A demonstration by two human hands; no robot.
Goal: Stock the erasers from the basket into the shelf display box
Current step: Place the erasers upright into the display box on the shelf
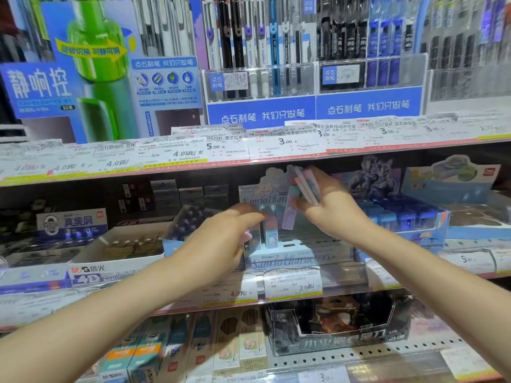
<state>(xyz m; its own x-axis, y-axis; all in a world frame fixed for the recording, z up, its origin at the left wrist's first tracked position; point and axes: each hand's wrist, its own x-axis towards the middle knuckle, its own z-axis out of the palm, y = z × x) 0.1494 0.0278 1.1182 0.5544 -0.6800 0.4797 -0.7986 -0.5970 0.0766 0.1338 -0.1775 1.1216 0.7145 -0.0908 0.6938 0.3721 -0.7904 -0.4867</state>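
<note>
Head view: two bare forearms nearest, reaching to middle shelf (276, 299). Left hand (221, 239) curled low, fingers pinched on upright erasers (266, 233) at left end of display box (293, 259). Right hand (329, 205) higher and to the right, closed round a fan of spare erasers (302, 189), ends up. Basket out of view. Box rows right of left hand mostly unfilled. Advice: seat each eraser upright, snug to neighbour, label forward; feed singly from right hand; avoid toppling placed ones.
</note>
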